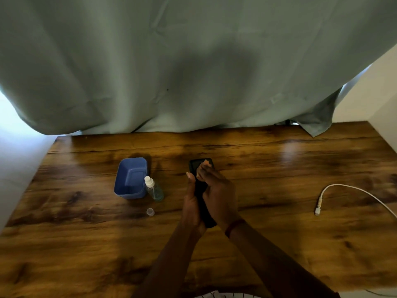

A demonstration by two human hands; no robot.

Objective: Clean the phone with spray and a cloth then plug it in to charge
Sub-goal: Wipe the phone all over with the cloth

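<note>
home room, curtain (193, 72), wooden desk (279, 244)

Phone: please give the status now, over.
Left hand grips phone. Right hand holds cloth on its top end. Charging cable lies apart at right, unplugged. Nothing in the way.

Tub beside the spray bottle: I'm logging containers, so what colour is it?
The tub is blue, shown best in the head view.

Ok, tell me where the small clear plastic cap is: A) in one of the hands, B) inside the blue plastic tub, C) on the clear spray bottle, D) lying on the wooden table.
D: the small clear plastic cap lies on the wooden table, apart from the clear spray bottle, whose white nozzle is bare.
</note>
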